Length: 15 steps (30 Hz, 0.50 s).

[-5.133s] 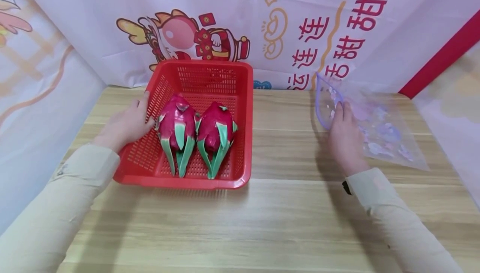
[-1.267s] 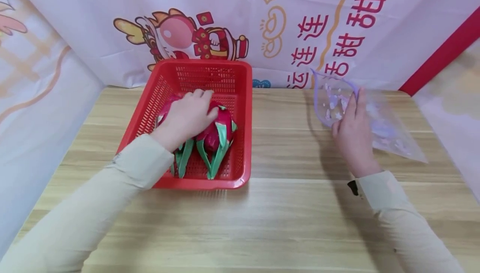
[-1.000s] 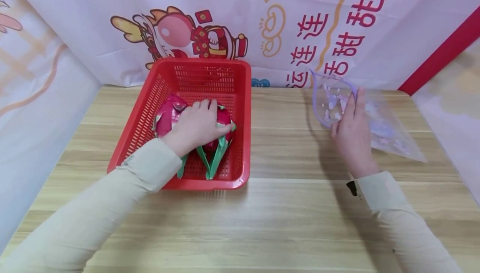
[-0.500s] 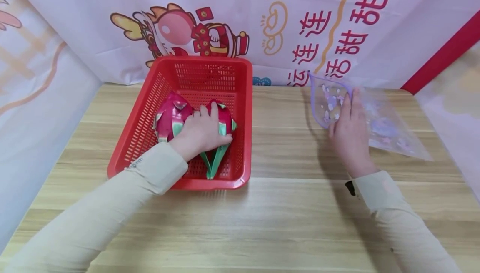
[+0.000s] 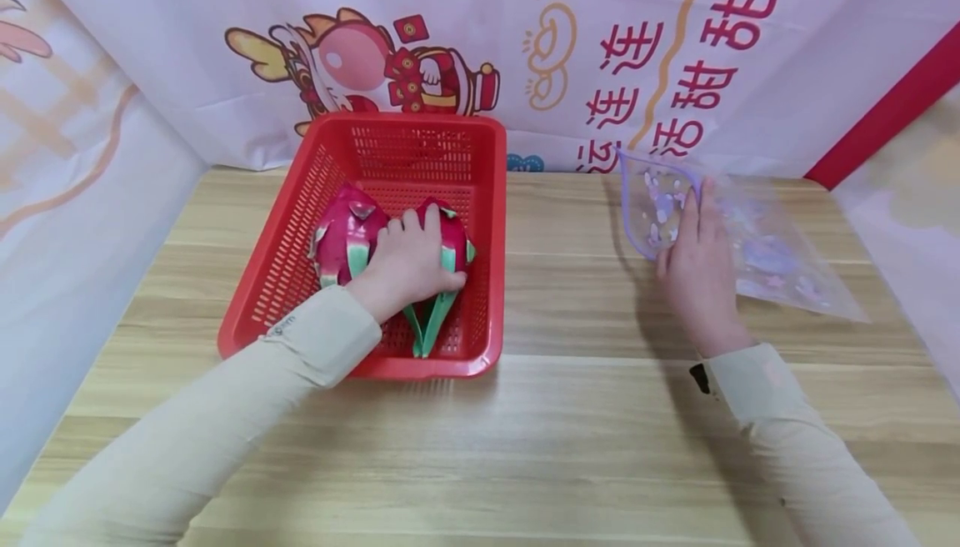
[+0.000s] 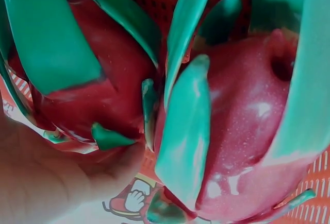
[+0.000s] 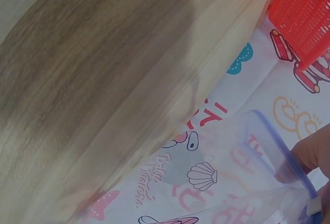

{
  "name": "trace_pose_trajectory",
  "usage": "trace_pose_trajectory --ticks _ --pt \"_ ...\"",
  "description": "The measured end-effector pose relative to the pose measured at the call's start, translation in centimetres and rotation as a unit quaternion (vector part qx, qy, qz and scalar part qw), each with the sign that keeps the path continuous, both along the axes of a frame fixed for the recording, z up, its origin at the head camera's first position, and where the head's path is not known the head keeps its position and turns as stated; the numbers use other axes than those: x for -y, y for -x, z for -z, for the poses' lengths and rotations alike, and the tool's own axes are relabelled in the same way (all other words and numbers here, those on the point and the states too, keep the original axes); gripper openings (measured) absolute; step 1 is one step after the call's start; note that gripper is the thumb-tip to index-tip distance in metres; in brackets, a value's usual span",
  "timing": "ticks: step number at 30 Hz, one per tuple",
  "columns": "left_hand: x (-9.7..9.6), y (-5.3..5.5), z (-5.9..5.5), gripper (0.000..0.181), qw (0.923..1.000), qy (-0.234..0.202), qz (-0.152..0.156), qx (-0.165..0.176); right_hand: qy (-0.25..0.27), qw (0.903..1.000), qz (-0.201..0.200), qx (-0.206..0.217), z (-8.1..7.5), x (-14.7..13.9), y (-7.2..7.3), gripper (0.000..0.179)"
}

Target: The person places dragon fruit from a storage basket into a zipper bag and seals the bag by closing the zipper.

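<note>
In the head view my left hand (image 5: 408, 263) reaches into a red plastic basket (image 5: 420, 369). Its fingers curl over the right of two toy-like dragon fruits (image 5: 454, 234), which are magenta with green leaf tips. The other dragon fruit (image 5: 339, 234) lies close on the left. The left wrist view shows the left hand (image 6: 62, 177) against the gripped dragon fruit (image 6: 116, 54), most fingers out of sight. On the right, my right hand (image 5: 699, 276) pinches the mouth of a clear zip bag (image 5: 772, 255) with purple edging, held partly open. A white slider (image 7: 314, 206) sits on its zip.
Both stand over a wood-grain table (image 5: 570, 430). A white printed cloth (image 5: 555, 47) with a cartoon figure and red characters hangs right behind the basket. More cloth (image 5: 67, 222) borders the left side.
My left hand left the basket's left rim, passed over the left dragon fruit and settled on the right one. The right hand kept hold of the bag, shifting slightly.
</note>
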State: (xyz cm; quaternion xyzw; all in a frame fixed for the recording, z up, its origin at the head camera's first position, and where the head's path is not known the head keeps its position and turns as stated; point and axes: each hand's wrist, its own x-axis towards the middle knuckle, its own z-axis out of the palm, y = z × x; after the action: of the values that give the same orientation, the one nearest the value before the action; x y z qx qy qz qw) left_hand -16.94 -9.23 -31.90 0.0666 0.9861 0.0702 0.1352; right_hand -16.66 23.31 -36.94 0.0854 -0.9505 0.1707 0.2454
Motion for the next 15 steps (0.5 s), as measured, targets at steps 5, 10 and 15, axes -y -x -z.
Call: trace_pose_trajectory --ticks 5,10,15 --pt "-0.21 -0.03 0.05 0.104 0.9999 0.012 0.003 -0.001 0.007 1.0000 -0.001 0.002 -0.06 -0.11 -0.11 0.068" --pt "-0.41 -0.08 0.20 0.106 1.0000 -0.003 0.001 0.001 -0.001 1.0000 0.002 0.005 -0.08 -0.18 -0.26 0.067" --pt "-0.65 -0.28 0.21 0.107 0.9999 -0.010 0.003 -0.004 -0.010 0.9999 -0.004 -0.011 0.10 -0.24 -0.27 0.066"
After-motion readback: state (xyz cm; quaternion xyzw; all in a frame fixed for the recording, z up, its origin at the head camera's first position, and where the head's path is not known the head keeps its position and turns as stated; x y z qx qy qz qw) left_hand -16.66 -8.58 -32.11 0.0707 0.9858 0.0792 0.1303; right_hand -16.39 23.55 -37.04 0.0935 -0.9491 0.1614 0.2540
